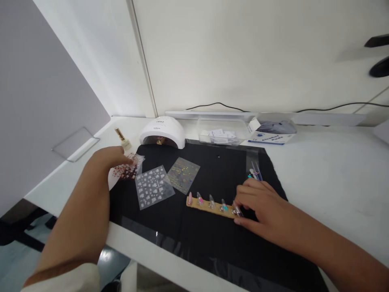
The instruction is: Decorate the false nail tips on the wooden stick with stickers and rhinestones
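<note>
My left hand [117, 156] is at the mat's left edge, closed on a nail sticker sheet [126, 171] with red and dark patterns, its thumb on top. Part of that sheet is hidden. A sheet with white designs [153, 186] and a clear sheet with yellowish marks [183, 174] lie to its right. A tan strip [203, 205] carries several false nail tips, among them a pink one [190, 198] at its left end. My right hand [258, 200] is closed at the strip's right end, fingertips around the last nail tip [236, 207]. Thin tools [255, 171] lie just beyond it.
A white nail lamp [162, 130] stands behind the black mat [188, 235], with a polish bottle [123, 139] to its left. Further right are a clear tray [223, 132] with packets and a box of alcohol pads [272, 136]. Cables run along the wall.
</note>
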A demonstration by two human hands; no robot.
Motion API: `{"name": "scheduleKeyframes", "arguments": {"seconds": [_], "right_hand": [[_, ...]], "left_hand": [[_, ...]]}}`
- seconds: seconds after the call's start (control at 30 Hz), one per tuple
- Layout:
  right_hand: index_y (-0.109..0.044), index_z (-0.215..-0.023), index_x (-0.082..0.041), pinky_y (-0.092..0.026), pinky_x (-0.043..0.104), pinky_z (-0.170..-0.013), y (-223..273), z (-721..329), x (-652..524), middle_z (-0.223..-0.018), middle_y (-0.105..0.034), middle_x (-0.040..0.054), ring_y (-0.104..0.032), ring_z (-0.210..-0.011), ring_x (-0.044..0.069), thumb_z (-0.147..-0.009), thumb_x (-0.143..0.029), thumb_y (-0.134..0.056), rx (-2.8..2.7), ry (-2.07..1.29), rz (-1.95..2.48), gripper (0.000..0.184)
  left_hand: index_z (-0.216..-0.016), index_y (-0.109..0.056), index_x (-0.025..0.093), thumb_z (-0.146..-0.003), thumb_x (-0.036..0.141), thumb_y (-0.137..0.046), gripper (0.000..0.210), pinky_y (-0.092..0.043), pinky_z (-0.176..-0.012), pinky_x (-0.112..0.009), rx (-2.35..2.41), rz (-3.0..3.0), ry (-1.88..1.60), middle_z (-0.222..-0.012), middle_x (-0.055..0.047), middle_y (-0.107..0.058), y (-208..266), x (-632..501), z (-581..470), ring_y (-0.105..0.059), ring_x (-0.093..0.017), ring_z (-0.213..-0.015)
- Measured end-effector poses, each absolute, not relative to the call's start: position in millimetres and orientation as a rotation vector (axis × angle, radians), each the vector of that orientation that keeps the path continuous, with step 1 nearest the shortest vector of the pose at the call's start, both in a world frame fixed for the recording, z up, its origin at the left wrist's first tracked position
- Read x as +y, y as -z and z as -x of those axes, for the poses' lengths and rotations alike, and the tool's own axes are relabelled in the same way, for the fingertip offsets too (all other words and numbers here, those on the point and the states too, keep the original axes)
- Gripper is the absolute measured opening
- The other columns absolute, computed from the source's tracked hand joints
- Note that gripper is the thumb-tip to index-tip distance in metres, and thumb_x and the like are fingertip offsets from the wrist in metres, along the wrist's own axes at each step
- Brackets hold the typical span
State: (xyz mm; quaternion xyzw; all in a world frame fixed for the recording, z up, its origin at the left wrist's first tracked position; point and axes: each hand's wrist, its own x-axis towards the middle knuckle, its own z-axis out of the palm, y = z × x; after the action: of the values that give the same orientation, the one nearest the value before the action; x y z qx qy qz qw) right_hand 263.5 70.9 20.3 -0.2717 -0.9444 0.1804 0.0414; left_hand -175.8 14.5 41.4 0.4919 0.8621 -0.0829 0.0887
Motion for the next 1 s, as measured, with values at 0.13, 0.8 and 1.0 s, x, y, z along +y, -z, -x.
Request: {"name": "scheduleKeyframes", "arguments": {"seconds": [0.13, 0.8, 1.0], "right_hand": [[-0.064, -0.074, -0.023, -0.040, 0.046, -0.081, -23, -263, 69, -0.078, -0.065, 0.0043, -0.056, -0.088, 0.029, -0.077, -0.028, -0.071, -2.885, -0.550, 0.853, 0.009], [-0.063, -0.074, -0.019, -0.042, 0.044, -0.084, -44, -260, 58, -0.080, -0.064, 0.0049, -0.054, -0.087, 0.024, -0.076, -0.019, -0.071, -2.904, -0.601, 0.920, 0.009], [-0.064, -0.074, -0.019, -0.044, 0.044, -0.085, -43, -260, 60, -0.081, -0.065, 0.0057, -0.056, -0.089, 0.026, -0.077, -0.022, -0.072, -2.919, -0.589, 0.897, 0.009]], "left_hand": [[-0.126, -0.059, 0.016, -0.095, 0.034, -0.062, 0.036, -0.056, -0.089, -0.046, 2.562, -1.322, 0.392, -0.126, -0.011, -0.062, -38, 18, 171, -0.064, -0.025, -0.107], [-0.125, -0.059, 0.017, -0.095, 0.034, -0.062, 0.035, -0.057, -0.088, -0.045, 2.515, -1.384, 0.486, -0.125, -0.010, -0.063, -32, 19, 154, -0.065, -0.025, -0.107], [-0.126, -0.059, 0.017, -0.095, 0.033, -0.062, 0.036, -0.056, -0.089, -0.046, 2.537, -1.410, 0.318, -0.126, -0.011, -0.062, -41, 13, 155, -0.064, -0.025, -0.108]]}}
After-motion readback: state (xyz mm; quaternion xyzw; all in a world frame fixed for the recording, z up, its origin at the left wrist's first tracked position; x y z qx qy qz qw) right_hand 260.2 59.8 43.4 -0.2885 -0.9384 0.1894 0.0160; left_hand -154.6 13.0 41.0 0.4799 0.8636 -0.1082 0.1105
